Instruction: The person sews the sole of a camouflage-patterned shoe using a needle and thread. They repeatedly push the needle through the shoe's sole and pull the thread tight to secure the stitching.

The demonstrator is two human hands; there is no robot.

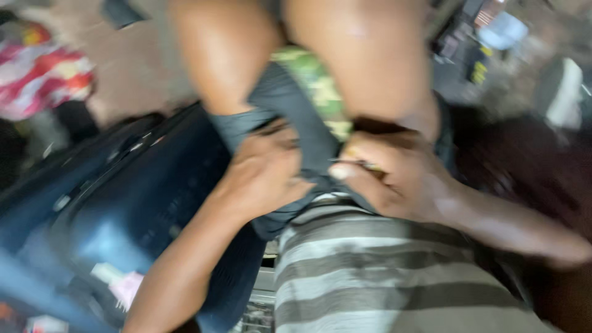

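The view is blurred by motion. My left hand (pixel 265 176) grips a fold of the dark grey shorts fabric (pixel 290 105) on my lap, just below my bare knees (pixel 216 55). My right hand (pixel 401 179) is closed beside it, thumb pressed against the fingers, pinching a small thin object (pixel 354 162) with a yellowish end; what it is cannot be told. A camouflage-patterned patch of cloth (pixel 317 83) shows between my thighs. My grey and white striped shirt (pixel 364 271) fills the lower middle.
A large dark blue-black plastic casing (pixel 123 191) lies to the left of my lap, with pale scraps (pixel 120 283) near its lower end. A red and white cloth (pixel 43 74) sits at the top left. Blurred clutter and a pale blue item (pixel 502 31) are at the top right.
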